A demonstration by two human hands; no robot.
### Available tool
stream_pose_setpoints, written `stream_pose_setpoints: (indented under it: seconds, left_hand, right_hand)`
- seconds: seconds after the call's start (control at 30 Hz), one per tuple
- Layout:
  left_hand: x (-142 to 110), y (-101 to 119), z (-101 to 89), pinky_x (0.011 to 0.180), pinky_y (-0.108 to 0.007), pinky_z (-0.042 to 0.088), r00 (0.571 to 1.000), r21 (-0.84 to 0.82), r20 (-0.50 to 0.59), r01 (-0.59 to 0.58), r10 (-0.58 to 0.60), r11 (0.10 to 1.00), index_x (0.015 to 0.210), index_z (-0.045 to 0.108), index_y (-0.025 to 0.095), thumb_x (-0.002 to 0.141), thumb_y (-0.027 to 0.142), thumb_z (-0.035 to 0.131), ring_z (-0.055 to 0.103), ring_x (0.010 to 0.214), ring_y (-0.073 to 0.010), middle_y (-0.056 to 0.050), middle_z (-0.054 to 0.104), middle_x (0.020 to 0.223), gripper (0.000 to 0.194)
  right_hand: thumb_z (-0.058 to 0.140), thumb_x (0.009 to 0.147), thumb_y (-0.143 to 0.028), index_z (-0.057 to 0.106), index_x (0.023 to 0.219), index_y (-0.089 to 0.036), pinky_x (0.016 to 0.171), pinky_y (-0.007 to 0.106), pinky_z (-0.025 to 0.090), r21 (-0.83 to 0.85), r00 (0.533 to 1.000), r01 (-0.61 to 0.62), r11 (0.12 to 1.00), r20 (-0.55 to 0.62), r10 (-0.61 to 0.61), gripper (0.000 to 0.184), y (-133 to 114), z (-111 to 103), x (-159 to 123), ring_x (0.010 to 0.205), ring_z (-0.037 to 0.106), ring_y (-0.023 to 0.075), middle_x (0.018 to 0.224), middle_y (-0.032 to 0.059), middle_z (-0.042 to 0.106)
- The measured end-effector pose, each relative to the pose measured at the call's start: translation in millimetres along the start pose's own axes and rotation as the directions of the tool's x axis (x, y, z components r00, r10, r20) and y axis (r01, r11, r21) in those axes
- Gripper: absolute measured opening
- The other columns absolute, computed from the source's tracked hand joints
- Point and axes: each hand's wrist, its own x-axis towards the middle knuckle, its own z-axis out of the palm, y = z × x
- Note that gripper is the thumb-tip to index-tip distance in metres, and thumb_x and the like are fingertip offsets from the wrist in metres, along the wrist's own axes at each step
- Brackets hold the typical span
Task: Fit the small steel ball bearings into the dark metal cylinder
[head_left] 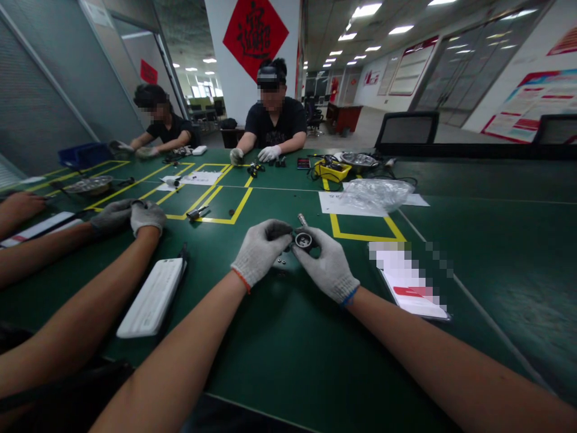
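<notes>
A small round dark part with a metal ring (303, 241) is held in the fingers of my right hand (328, 263), its open face turned towards me. A short silvery stem (302, 220) sticks up behind it; whether the two are joined I cannot tell. My left hand (262, 251) is closed in a pinch at the left edge of the round part; what lies between its fingertips is hidden. Both hands wear whitish knit gloves. Below them, several tiny metal pieces (282, 261) lie on the green table (279, 349).
At left, a co-worker's gloved hands (148, 218) work near a white power bank-like box (151, 297). A white phone-like slab (412, 282) lies right. Ahead are a metal cylinder (197, 213), a clear plastic bag (378, 195) and a yellow tray (332, 171). Two people sit across.
</notes>
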Motion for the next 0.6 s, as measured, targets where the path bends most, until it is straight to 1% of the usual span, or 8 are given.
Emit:
stream_pose_setpoints:
  seconds: [0.17, 0.27, 0.37, 0.43, 0.5, 0.6]
  left_hand:
    - [0.2, 4.0, -3.6, 0.068, -0.029, 0.06, 0.999, -0.076, -0.011, 0.035, -0.036, 0.997, 0.096, 0.076, 0.014, 0.08, 0.022, 0.073, 0.071, 0.075, -0.0159, -0.007, 0.078, 0.089, 0.018]
    - [-1.2, 6.8, -5.4, 0.069, -0.03, 0.061, 1.0, -0.077, -0.002, 0.019, -0.019, 0.997, 0.097, 0.076, 0.015, 0.08, 0.025, 0.074, 0.071, 0.076, -0.0169, -0.007, 0.078, 0.09, 0.021]
    - [-3.5, 8.9, -6.3, 0.08, -0.035, 0.062, 0.999, -0.059, 0.01, -0.039, 0.039, 0.998, 0.096, 0.076, 0.016, 0.08, 0.026, 0.074, 0.073, 0.084, -0.0192, -0.007, 0.08, 0.094, 0.02]
    - [-5.2, 10.1, -6.4, 0.088, -0.038, 0.062, 0.995, -0.029, 0.038, -0.086, 0.087, 0.996, 0.097, 0.077, 0.017, 0.081, 0.027, 0.075, 0.073, 0.09, -0.0206, -0.007, 0.08, 0.097, 0.019]
    - [-6.6, 11.0, -6.3, 0.09, -0.039, 0.061, 0.989, 0.013, 0.072, -0.132, 0.131, 0.991, 0.097, 0.078, 0.017, 0.083, 0.028, 0.074, 0.074, 0.091, -0.0211, -0.007, 0.08, 0.098, 0.018]
    - [-7.5, 12.1, -6.0, 0.089, -0.038, 0.06, 0.977, 0.081, 0.106, -0.193, 0.184, 0.978, 0.095, 0.079, 0.017, 0.086, 0.028, 0.073, 0.073, 0.09, -0.0205, -0.007, 0.078, 0.097, 0.016]
  right_hand:
    - [0.069, 0.087, -0.032, 0.071, 0.11, -0.021, 0.089, 0.044, 0.061, 0.005, 1.0, -0.016, 1.0, 0.006, 0.016, 0.026, -0.6, 0.2, -0.2, 0.098, 0.073, 0.0258, 0.107, 0.0086, 0.077]
    - [0.07, 0.087, -0.033, 0.07, 0.11, -0.021, 0.089, 0.044, 0.061, 0.019, 1.0, -0.01, 1.0, 0.008, 0.009, 0.026, -1.1, 0.6, -0.1, 0.098, 0.073, 0.0256, 0.107, 0.0082, 0.077]
    - [0.07, 0.087, -0.034, 0.07, 0.11, -0.021, 0.088, 0.044, 0.061, 0.018, 1.0, -0.003, 1.0, 0.004, 0.003, 0.026, -1.1, 1.1, -0.1, 0.097, 0.073, 0.0255, 0.106, 0.0082, 0.077]
    - [0.07, 0.087, -0.034, 0.07, 0.111, -0.021, 0.089, 0.043, 0.061, 0.015, 1.0, -0.005, 1.0, 0.003, 0.005, 0.027, -0.9, 1.5, -0.3, 0.098, 0.073, 0.0253, 0.107, 0.0081, 0.077]
    - [0.07, 0.087, -0.033, 0.07, 0.113, -0.022, 0.089, 0.043, 0.061, 0.011, 1.0, -0.006, 1.0, 0.0, 0.006, 0.028, -0.9, 1.7, -0.4, 0.099, 0.073, 0.0253, 0.108, 0.0081, 0.077]
    - [0.07, 0.086, -0.031, 0.07, 0.112, -0.022, 0.089, 0.043, 0.061, 0.01, 1.0, 0.006, 1.0, 0.012, -0.006, 0.028, -1.8, 1.6, -0.2, 0.098, 0.073, 0.0257, 0.107, 0.0085, 0.077]
